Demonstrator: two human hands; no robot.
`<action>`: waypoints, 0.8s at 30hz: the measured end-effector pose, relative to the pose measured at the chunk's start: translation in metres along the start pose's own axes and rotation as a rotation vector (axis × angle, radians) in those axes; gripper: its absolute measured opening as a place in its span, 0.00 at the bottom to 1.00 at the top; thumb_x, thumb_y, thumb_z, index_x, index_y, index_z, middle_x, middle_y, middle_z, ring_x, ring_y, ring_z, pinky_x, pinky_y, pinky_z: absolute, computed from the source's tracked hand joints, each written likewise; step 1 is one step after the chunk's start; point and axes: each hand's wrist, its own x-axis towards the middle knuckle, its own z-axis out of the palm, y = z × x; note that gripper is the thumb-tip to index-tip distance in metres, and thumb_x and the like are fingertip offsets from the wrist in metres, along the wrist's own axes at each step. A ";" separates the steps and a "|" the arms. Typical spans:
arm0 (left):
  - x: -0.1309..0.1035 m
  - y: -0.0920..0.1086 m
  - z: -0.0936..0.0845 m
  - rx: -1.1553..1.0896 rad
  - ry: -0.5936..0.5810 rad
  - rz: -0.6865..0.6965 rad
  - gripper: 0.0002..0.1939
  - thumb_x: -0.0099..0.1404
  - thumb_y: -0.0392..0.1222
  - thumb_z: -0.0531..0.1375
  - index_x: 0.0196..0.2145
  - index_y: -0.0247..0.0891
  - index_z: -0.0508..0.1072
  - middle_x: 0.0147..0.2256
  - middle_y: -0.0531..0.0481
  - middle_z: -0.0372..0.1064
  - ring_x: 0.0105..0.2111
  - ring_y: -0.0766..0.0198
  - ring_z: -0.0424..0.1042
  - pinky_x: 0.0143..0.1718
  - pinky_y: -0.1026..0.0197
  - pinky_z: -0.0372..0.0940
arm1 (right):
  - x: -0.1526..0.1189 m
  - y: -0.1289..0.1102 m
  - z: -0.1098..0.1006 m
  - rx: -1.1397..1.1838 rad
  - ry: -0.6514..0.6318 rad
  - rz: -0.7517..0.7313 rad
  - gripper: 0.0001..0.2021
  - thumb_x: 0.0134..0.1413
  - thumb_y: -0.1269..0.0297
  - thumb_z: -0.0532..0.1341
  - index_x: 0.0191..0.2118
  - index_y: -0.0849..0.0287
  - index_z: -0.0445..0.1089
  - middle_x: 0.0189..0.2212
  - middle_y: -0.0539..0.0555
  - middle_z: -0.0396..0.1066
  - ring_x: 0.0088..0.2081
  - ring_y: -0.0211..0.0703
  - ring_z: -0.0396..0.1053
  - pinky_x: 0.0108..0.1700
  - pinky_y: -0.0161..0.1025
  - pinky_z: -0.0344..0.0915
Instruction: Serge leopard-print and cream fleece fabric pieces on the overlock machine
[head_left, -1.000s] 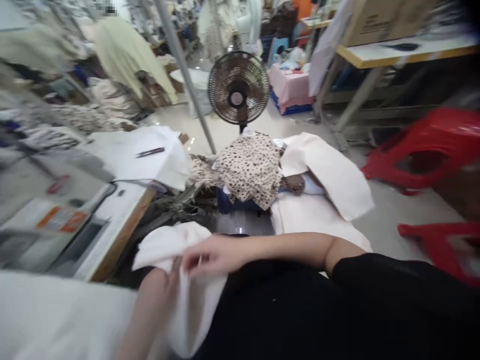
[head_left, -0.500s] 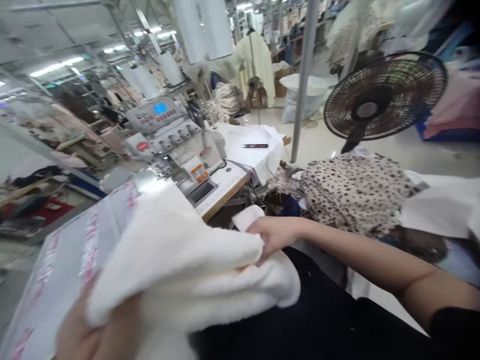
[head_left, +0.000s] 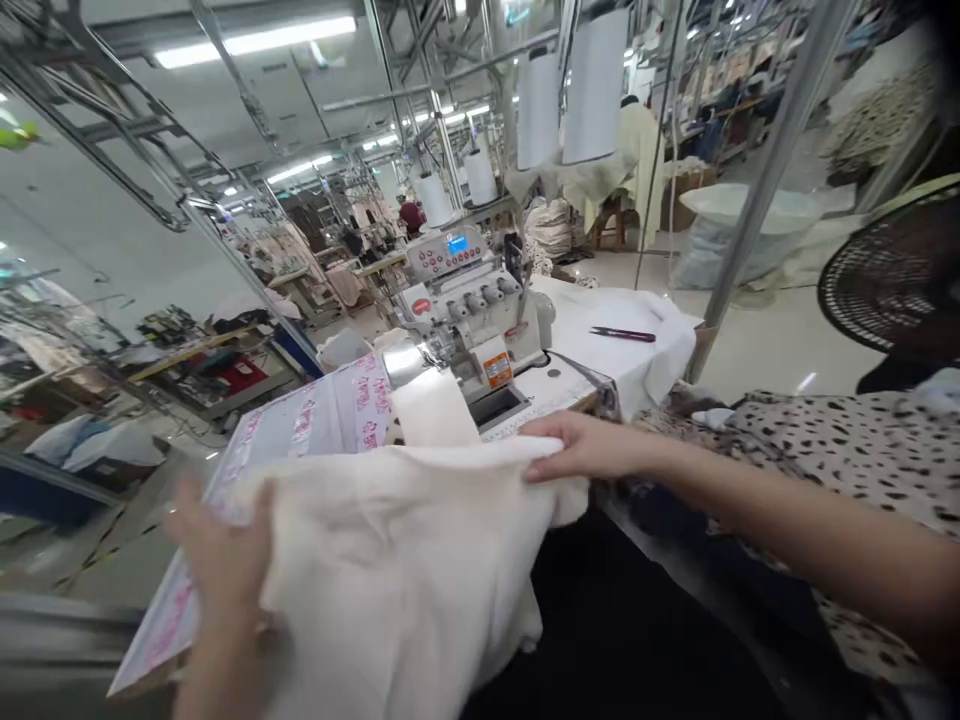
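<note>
A large piece of white fleecy cloth [head_left: 397,560] is spread in front of me, its far edge raised near the sewing machine. My right hand [head_left: 574,447] pinches that cloth by its far right corner, thumb below and fingers above. On the other side, my left hand [head_left: 225,555] is blurred, with thumb and fingers apart at the cloth's left edge. Just beyond the cloth stands an overlock sewing machine [head_left: 472,310] with a lit blue display. A cream strip of cloth [head_left: 435,408] lies in front of its needle area.
A board with pink-printed tape [head_left: 300,415] extends left of the machine. Thread snips [head_left: 622,334] lie on white cloth to the right. Spotted fabric [head_left: 855,450] is heaped beside my right arm, near a metal pole [head_left: 772,180] and a black fan [head_left: 885,270].
The bunched cloth has been opened out, with its edge now stretched across. My right hand has moved to its far corner; my left hand has moved up and its fingers have spread. The view has turned left.
</note>
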 end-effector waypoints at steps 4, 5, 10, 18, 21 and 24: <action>-0.016 0.072 0.025 -0.393 -0.685 0.197 0.37 0.56 0.50 0.57 0.59 0.43 0.46 0.59 0.45 0.47 0.57 0.53 0.50 0.54 0.51 0.52 | 0.058 -0.025 0.038 -0.214 -0.059 -0.110 0.10 0.44 0.61 0.62 0.28 0.64 0.68 0.21 0.46 0.62 0.26 0.33 0.59 0.27 0.28 0.54; -0.015 0.088 0.029 -0.454 -0.842 0.244 0.36 0.55 0.49 0.59 0.58 0.43 0.49 0.57 0.45 0.51 0.55 0.55 0.53 0.53 0.54 0.55 | 0.067 -0.030 0.043 -0.240 -0.068 -0.139 0.08 0.44 0.64 0.62 0.29 0.64 0.69 0.22 0.46 0.63 0.26 0.34 0.60 0.28 0.28 0.54; 0.019 0.125 0.029 -0.486 -0.894 0.298 0.18 0.58 0.45 0.56 0.47 0.42 0.65 0.45 0.50 0.66 0.44 0.60 0.64 0.47 0.60 0.58 | 0.093 -0.041 0.030 -0.121 0.248 -0.273 0.03 0.44 0.70 0.60 0.27 0.64 0.68 0.25 0.48 0.65 0.28 0.35 0.61 0.30 0.30 0.55; 0.083 0.126 0.027 -0.497 -0.639 0.188 0.18 0.59 0.54 0.51 0.32 0.35 0.69 0.23 0.54 0.63 0.22 0.69 0.60 0.22 0.68 0.55 | 0.102 0.000 0.064 0.540 -0.097 -0.159 0.19 0.33 0.56 0.69 0.31 0.64 0.70 0.27 0.50 0.68 0.30 0.36 0.65 0.38 0.36 0.61; 0.101 0.116 0.054 -0.421 -0.642 0.203 0.20 0.59 0.55 0.51 0.33 0.35 0.69 0.24 0.53 0.65 0.23 0.67 0.61 0.24 0.67 0.56 | 0.083 0.002 0.080 0.683 -0.126 -0.073 0.19 0.34 0.54 0.68 0.30 0.65 0.72 0.25 0.51 0.69 0.28 0.36 0.65 0.36 0.35 0.62; 0.099 0.101 0.089 -0.281 -0.686 0.296 0.16 0.59 0.49 0.50 0.29 0.35 0.70 0.26 0.51 0.66 0.28 0.63 0.64 0.30 0.64 0.58 | 0.068 0.016 0.082 0.790 -0.026 -0.039 0.22 0.38 0.51 0.66 0.37 0.64 0.71 0.29 0.54 0.69 0.31 0.39 0.67 0.38 0.37 0.63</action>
